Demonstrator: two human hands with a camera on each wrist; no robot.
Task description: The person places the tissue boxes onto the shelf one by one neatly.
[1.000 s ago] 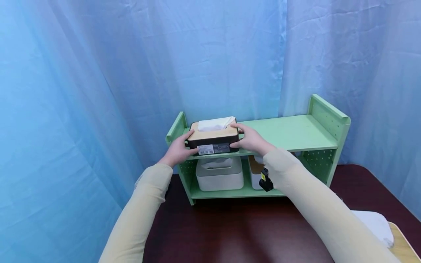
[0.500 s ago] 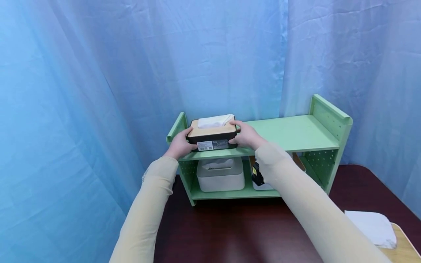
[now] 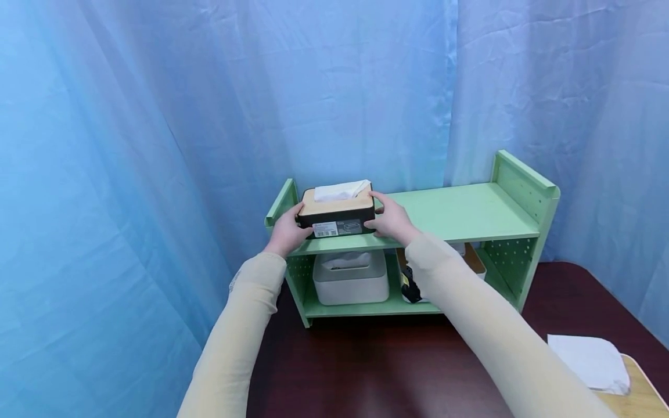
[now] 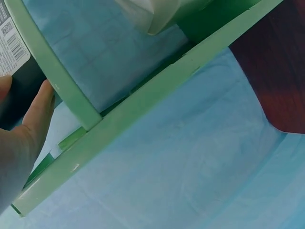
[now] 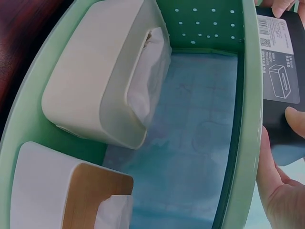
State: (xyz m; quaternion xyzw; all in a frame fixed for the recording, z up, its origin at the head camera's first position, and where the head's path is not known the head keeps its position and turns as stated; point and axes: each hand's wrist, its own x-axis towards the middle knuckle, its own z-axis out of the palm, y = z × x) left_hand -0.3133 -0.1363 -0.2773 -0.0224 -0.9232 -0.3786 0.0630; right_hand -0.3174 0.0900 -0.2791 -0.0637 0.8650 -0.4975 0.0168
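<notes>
My left hand (image 3: 286, 232) and right hand (image 3: 393, 219) hold the black box (image 3: 337, 210) between them, one at each end, a thumb pressing its front face. The box is just left of the middle of the frame, at the left end of the top board of the green shelf (image 3: 460, 212), near the upright side; whether its base touches the board I cannot tell. Its lid is pale wood, and a white tissue (image 3: 341, 191) lies across the slot. Low on the front is a label (image 3: 337, 228) with a barcode and a line drawing of a box. Below, on the lower board, sits a pale grey box (image 3: 351, 285), and right of it, partly behind my right sleeve (image 3: 486, 307), a white box (image 5: 40, 188) with a brown lid; in the right wrist view both lie at the left, each with tissue showing. The shelf stands on a dark red-brown surface (image 3: 387, 371). At the lower right of the frame a white sheet (image 3: 590, 360) lies partly over a wooden board (image 3: 641, 388). A blue curtain (image 3: 340, 87) hangs behind everything.
</notes>
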